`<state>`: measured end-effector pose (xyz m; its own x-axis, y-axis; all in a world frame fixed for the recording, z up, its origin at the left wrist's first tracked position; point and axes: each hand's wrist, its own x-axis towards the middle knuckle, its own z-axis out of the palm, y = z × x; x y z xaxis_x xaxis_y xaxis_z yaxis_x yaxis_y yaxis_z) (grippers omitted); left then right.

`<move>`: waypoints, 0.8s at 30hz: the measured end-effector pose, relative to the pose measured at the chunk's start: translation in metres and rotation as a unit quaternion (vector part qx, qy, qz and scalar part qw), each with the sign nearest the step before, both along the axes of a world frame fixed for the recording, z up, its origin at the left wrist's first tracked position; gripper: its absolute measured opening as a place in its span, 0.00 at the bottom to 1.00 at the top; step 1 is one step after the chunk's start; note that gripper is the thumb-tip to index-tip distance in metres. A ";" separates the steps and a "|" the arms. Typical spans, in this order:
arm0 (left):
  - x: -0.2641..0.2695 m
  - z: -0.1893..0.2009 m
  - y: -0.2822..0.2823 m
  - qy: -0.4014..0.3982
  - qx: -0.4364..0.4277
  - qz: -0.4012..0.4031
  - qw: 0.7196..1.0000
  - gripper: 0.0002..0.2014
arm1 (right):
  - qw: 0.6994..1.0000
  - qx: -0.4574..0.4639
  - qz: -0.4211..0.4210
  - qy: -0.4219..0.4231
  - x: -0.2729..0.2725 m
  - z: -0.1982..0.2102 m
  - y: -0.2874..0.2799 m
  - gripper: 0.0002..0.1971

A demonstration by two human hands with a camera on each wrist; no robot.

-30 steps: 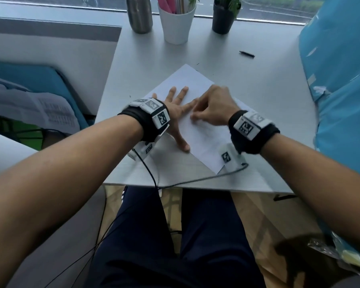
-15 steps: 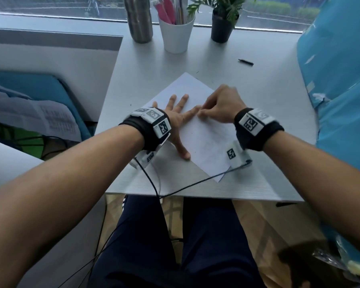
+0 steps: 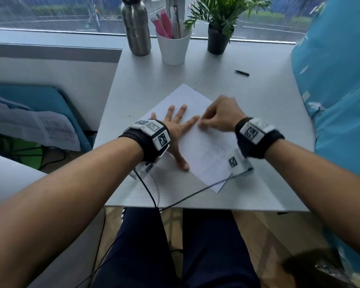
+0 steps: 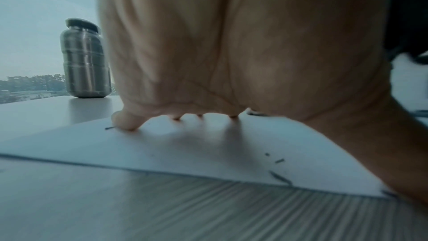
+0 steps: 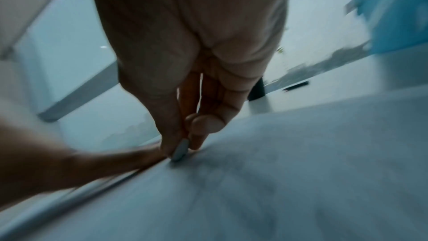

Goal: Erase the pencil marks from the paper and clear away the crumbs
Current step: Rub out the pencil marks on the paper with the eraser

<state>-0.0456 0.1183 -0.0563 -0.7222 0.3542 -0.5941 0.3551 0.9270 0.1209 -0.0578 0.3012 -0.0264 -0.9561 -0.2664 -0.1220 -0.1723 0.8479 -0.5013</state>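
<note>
We saw a desk [image 3: 268, 125] of matt, pale grey laminate; the left wrist view showed a fine ribbed grain across it. On it lay a sheet of smooth, matt white paper [image 3: 206, 150], dotted with dark, rough-looking crumbs [image 4: 279, 160] near its edge. At 12 o'clock from the paper stood a brushed-metal bottle [image 3: 136, 28] with a dull sheen and ringed sides, a smooth white cup [image 3: 173, 48], seemingly plastic or glazed, and a matt black pot [image 3: 216, 43]. Between the fingers [image 5: 203, 122] of the right hand sat a smooth, pale eraser [image 5: 179, 150]. Black cloth wristbands [image 3: 256, 146] carried matt white plastic blocks.
</note>
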 end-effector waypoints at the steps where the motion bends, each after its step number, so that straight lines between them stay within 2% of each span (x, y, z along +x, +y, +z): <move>1: 0.000 0.001 0.000 -0.001 0.001 0.001 1.000 0.81 | 1.000 0.005 -0.018 0.006 -0.005 0.001 0.003 0.08; 2: 0.000 0.001 0.000 -0.002 -0.001 0.002 1.000 0.81 | 1.000 0.010 -0.007 0.002 -0.001 0.000 0.001 0.07; 5: -0.001 -0.001 0.001 0.000 -0.005 0.003 1.000 0.81 | 0.994 0.010 0.105 -0.027 0.027 -0.005 -0.016 0.05; 6: -0.001 -0.002 0.001 0.000 -0.006 0.001 1.000 0.81 | 0.995 0.012 0.094 -0.022 0.022 -0.006 -0.012 0.05; 9: -0.001 0.001 0.001 -0.005 -0.004 -0.002 1.000 0.81 | 1.000 -0.002 -0.024 0.010 -0.006 -0.002 0.008 0.07; 11: -0.001 0.002 0.001 -0.006 -0.004 0.000 1.000 0.81 | 1.000 -0.007 0.000 0.002 0.005 -0.004 0.001 0.06; 13: -0.001 0.000 0.002 -0.004 -0.008 -0.001 1.000 0.81 | 0.995 -0.005 0.095 -0.031 0.027 -0.006 -0.011 0.04; 14: -0.001 0.000 0.002 -0.004 -0.010 -0.001 1.000 0.81 | 0.995 -0.004 0.096 -0.037 0.026 -0.007 -0.009 0.05; 16: 0.000 0.001 0.002 -0.008 -0.009 -0.004 1.000 0.80 | 1.000 -0.011 0.010 -0.022 0.006 -0.004 0.004 0.07; 18: 0.000 0.003 0.002 -0.010 -0.005 -0.001 1.000 0.80 | 0.999 -0.023 -0.032 0.001 -0.002 -0.004 0.009 0.07; 22: -0.001 0.000 0.003 -0.003 -0.013 0.000 1.000 0.81 | 0.995 -0.015 0.089 -0.029 0.029 -0.008 -0.009 0.05; 24: 0.000 0.001 0.003 -0.004 -0.010 -0.003 1.000 0.81 | 1.000 -0.006 0.019 -0.015 0.008 -0.006 0.005 0.07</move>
<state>-0.0460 0.1214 -0.0548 -0.7146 0.3467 -0.6076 0.3605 0.9268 0.1048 -0.0500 0.3059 -0.0321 -0.9414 -0.3039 -0.1462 -0.1891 0.8347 -0.5172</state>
